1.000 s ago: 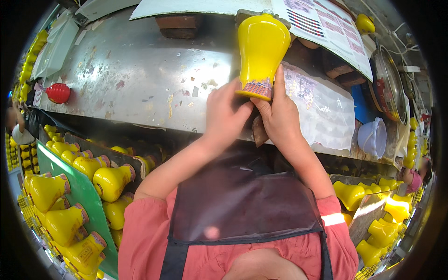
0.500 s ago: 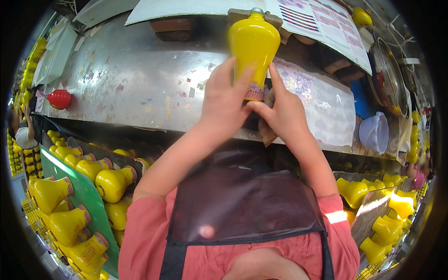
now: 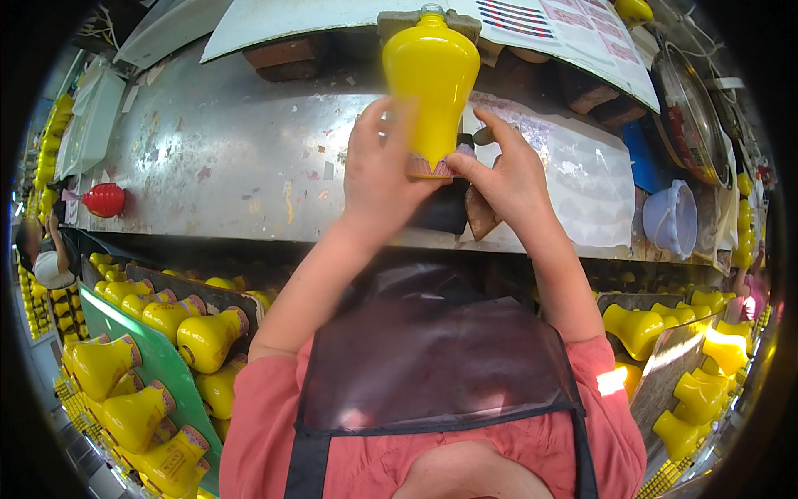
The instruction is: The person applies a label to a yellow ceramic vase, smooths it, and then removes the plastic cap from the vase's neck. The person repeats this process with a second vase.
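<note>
A glossy yellow bottle with a narrow metallic-looking neck lies on a small brown rest, its base toward me. Around the base runs a patterned purple-pink band with a pointed yellow gap. My left hand is at the bottle's left side near the base, its fingers smeared by motion. My right hand has its thumb at the band's right edge, while its other fingers stretch upward, apart from the bottle. Below the base a dark object is partly hidden.
A translucent patterned sheet covers the metal table's right part. A lilac bucket stands at the right edge, a red round container at the left. Yellow bottles fill racks on both sides. A white board rests on bricks.
My right fingers have moved off the bottle and spread. The pointed gap in the band now faces up. The whole view has shifted slightly, and my left fingers have moved.
</note>
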`<state>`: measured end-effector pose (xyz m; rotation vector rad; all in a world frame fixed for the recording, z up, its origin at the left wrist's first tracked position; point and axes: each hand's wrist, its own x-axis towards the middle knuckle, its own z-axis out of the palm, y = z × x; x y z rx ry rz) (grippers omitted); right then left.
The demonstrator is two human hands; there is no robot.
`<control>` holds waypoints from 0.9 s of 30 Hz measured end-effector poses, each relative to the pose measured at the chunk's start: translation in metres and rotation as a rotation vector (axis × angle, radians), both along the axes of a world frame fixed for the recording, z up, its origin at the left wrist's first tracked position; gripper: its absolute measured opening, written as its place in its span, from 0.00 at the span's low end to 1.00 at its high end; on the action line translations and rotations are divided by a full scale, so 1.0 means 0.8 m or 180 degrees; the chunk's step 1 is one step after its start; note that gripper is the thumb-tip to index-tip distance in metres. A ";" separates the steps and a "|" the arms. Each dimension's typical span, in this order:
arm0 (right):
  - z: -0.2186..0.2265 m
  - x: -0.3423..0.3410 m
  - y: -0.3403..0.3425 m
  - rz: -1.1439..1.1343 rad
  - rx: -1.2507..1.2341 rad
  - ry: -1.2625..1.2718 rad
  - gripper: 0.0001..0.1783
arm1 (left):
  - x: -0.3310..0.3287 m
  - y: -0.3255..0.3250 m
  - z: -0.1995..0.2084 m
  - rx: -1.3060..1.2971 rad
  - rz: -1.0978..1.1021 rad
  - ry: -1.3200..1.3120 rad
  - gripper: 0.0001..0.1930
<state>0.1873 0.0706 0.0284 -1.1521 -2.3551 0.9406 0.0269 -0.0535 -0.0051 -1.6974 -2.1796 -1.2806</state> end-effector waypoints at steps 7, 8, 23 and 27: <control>-0.003 0.007 0.000 0.0020 -0.1577 0.0418 0.21 | -0.020 -0.014 -0.015 -0.0268 -0.0660 -0.0936 0.44; -0.002 0.008 -0.001 0.0197 -0.1641 0.0637 0.19 | -0.021 -0.016 -0.017 -0.0292 -0.0712 -0.1077 0.42; -0.002 -0.004 -0.028 -0.0097 -0.1400 0.1213 0.22 | 0.000 -0.004 -0.021 0.0152 -0.0530 -0.2155 0.36; -0.005 -0.006 -0.028 0.0072 -0.0915 0.0440 0.29 | 0.000 -0.004 -0.023 0.0138 -0.0520 -0.2039 0.36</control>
